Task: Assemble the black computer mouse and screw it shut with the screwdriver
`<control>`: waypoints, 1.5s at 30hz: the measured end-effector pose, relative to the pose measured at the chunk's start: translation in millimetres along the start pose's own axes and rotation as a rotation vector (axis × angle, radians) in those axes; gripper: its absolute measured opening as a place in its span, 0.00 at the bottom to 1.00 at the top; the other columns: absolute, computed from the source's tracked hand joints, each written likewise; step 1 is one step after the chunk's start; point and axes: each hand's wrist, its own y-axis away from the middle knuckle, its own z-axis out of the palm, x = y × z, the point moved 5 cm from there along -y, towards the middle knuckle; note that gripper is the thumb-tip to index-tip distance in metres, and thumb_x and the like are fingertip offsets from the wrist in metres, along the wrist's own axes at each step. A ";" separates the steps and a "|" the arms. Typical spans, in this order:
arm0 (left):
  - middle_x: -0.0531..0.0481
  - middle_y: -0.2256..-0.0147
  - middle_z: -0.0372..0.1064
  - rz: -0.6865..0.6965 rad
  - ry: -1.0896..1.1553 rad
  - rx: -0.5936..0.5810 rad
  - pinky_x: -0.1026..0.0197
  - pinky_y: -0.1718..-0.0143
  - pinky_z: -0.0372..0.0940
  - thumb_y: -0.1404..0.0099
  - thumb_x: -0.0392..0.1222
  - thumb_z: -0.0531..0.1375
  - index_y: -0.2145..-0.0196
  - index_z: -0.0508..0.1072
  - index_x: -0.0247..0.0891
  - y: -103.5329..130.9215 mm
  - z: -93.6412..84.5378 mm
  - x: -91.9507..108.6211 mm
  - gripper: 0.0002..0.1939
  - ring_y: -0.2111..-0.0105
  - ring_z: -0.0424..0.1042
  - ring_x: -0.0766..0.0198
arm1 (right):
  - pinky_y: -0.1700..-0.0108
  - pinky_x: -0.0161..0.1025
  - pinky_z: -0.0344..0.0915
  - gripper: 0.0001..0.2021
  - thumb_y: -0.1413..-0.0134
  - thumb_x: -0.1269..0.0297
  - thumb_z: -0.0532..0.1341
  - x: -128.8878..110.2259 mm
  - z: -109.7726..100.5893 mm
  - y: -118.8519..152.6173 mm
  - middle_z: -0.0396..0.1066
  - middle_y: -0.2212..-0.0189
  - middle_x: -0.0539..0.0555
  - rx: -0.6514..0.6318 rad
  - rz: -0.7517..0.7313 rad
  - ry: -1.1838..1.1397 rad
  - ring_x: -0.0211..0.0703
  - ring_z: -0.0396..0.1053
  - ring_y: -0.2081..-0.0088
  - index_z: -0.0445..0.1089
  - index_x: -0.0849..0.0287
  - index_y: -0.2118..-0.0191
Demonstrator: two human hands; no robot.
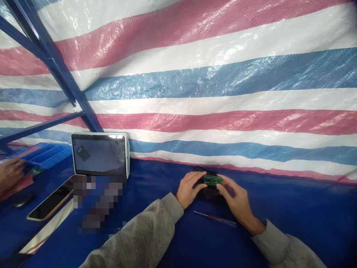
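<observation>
A small green circuit board (212,181) is held up between both hands over the dark blue table. My left hand (190,188) pinches its left end between thumb and fingers. At the opposite end, my right hand (233,196) grips it the same way. Behind and below the board lies a black object (209,191), partly hidden by the hands, whose kind I cannot make out. A screwdriver (214,218) with a thin metal shaft and a red and clear handle lies on the table just in front of the hands.
A tablet (99,155) stands upright against the striped sheet at left. A phone (51,199) lies before it, near a blurred patch. At far left are a blue compartment tray (52,154), a dark mouse-like object (23,201) and another person's hand (10,173).
</observation>
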 end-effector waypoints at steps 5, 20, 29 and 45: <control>0.46 0.54 0.74 -0.032 0.003 -0.005 0.53 0.50 0.67 0.32 0.50 0.59 0.45 0.69 0.42 0.4 0.2 -0.9 0.20 0.54 0.73 0.57 | 0.63 0.39 0.72 0.21 0.44 0.58 0.62 -2.5 0.3 1.8 0.74 0.68 0.52 0.021 -0.068 0.037 0.40 0.71 0.71 0.69 0.58 0.46; 0.46 0.57 0.75 -0.101 0.057 -0.032 0.55 0.51 0.68 0.34 0.51 0.60 0.47 0.71 0.42 -0.3 -0.2 -3.6 0.20 0.58 0.74 0.58 | 0.62 0.39 0.72 0.20 0.44 0.60 0.62 -9.9 -0.3 2.1 0.76 0.62 0.55 0.036 -0.187 0.093 0.40 0.73 0.70 0.70 0.59 0.45; 0.46 0.57 0.74 -0.110 0.089 -0.042 0.55 0.50 0.68 0.34 0.51 0.60 0.47 0.71 0.42 -1.0 -0.4 -3.5 0.20 0.57 0.74 0.57 | 0.63 0.38 0.73 0.20 0.44 0.60 0.62 -6.5 0.7 1.8 0.77 0.62 0.55 0.033 -0.166 0.093 0.40 0.73 0.70 0.70 0.58 0.46; 0.48 0.62 0.74 -0.019 0.092 -0.012 0.58 0.54 0.69 0.33 0.48 0.60 0.44 0.70 0.41 0.0 -1.7 3.3 0.21 0.62 0.73 0.61 | 0.71 0.35 0.68 0.13 0.41 0.57 0.58 -5.2 -1.3 -0.7 0.73 0.78 0.49 -0.014 -0.021 0.015 0.37 0.69 0.78 0.74 0.57 0.71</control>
